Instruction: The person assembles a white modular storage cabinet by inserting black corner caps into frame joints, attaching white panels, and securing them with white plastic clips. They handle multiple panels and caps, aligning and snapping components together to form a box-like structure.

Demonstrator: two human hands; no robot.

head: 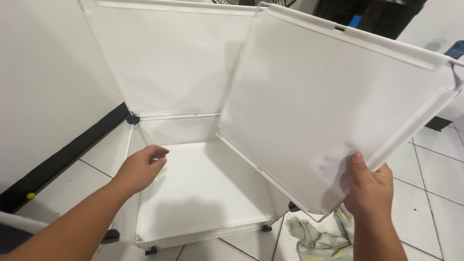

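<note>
Right hand [369, 186] grips a tilted white panel [328, 106] at lower right, mid-fitting it seems; left hand [140, 169], loosely curled and empty, hovers over the base panel [203, 193], centre.

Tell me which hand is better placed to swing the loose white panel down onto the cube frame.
Probably the right hand: it already grips the loose white panel at its lower corner. The left hand hovers empty over the bottom panel.
</note>
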